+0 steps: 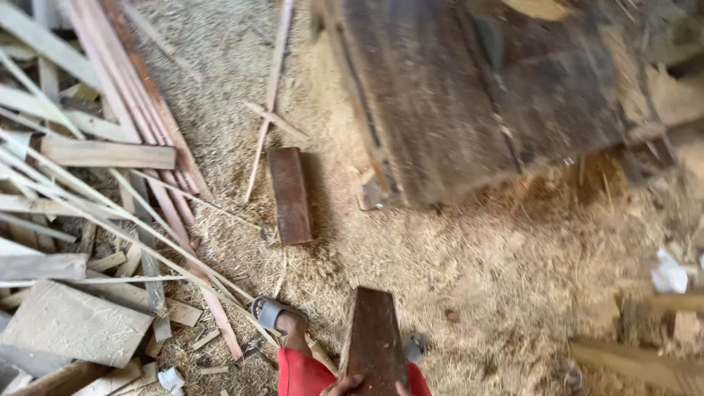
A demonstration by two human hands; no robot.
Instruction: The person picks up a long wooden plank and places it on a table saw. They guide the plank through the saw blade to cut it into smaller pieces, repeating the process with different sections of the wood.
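At the bottom middle a dark reddish wooden board (374,337) points away from me, held out over my legs. My left hand (343,383) grips its near left edge, only the fingertips showing. My right hand (402,389) touches the near right edge and is mostly cut off by the frame. Below the board are my red trousers (301,375) and my feet in grey sandals, the left one (268,312) on the sawdust. A similar dark wooden block (291,194) lies on the floor ahead of me, apart from the board.
Sawdust and shavings (484,271) cover the floor. A heap of offcuts and thin slats (88,220) fills the left side. A large dark wooden bench top (455,95) stands at the upper right. More planks (645,363) lie at the lower right.
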